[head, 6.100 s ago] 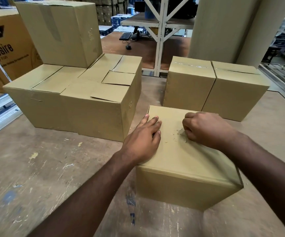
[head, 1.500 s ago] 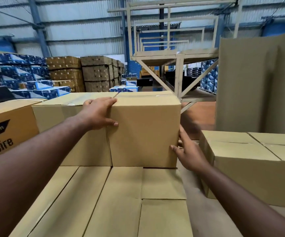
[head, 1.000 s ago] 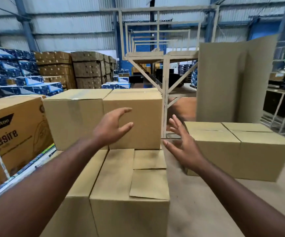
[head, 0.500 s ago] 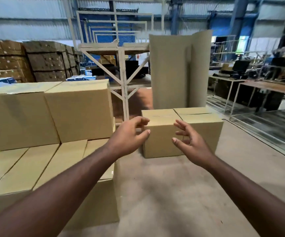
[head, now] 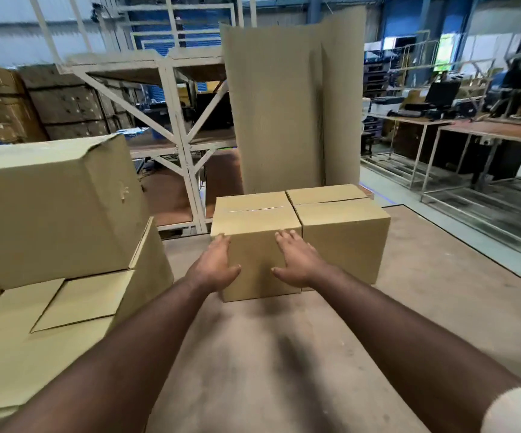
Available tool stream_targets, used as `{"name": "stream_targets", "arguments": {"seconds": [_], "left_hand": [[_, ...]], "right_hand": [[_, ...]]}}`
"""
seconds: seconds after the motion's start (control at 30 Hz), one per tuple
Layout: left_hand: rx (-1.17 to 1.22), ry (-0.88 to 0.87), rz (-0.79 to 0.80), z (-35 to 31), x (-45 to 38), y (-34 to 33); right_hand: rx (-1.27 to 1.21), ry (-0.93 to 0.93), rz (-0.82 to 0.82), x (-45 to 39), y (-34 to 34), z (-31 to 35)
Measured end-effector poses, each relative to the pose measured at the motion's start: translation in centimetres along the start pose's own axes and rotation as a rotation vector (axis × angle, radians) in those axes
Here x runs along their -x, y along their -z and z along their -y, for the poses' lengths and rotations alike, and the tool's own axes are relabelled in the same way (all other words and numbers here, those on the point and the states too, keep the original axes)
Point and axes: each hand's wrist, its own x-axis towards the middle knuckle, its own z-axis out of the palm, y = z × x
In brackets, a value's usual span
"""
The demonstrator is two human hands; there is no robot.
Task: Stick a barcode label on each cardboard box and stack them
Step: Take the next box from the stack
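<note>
Box on table: left hand and right hand lying flat against front face, fingers straight, gripping nothing. Risk: palms slipping, box sliding into neighbour box.

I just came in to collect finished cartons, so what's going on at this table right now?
A person is reaching for the nearer of two plain brown cardboard boxes standing side by side on the worn grey worktable. The left hand lies open against its left front edge, the right hand flat on its front face. It still sits on the table. A stack of larger brown cartons stands at left.
</note>
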Motion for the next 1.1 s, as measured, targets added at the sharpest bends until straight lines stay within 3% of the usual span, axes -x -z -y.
{"name": "stream_targets", "arguments": {"seconds": [0.2, 0.33, 0.53, 0.7, 0.8, 0.87, 0.97, 1.1], "left_hand": [[-0.362, 0.042, 0.03, 1.0, -5.1, -1.6], [-0.377, 0.026, 0.041, 2.9, -5.4, -2.9], [-0.351, -0.149, -0.384, 3.9, -2.0, -3.6], [-0.136, -0.205, -0.497, 4.5, 1.6, -3.2], [0.024, -0.177, -0.49, 4.4, 3.6, -2.3], [0.248, -0.099, -0.418, 3.7, 4.6, -1.8], [0.489, 0.001, -0.263, 3.2, 6.5, -2.0], [0.506, 0.013, -0.204, 3.9, 9.8, -3.4]], "right_hand": [[0.215, 0.004, 0.01, -4.8, -1.2, -2.4], [0.224, -0.006, -0.037, -5.6, -3.6, -2.8], [0.257, -0.024, -0.253, -1.5, -4.6, -0.8], [0.232, 0.052, -0.509, 6.4, -7.3, -1.2], [-0.038, 0.022, -0.658, 10.3, -7.8, -1.9], [-0.333, -0.143, -0.717, 10.9, -7.2, -2.1], [-0.824, -0.354, -0.497, 11.0, -5.0, -1.3], [-0.918, -0.335, -0.379, 13.1, -4.5, -0.3]]}}
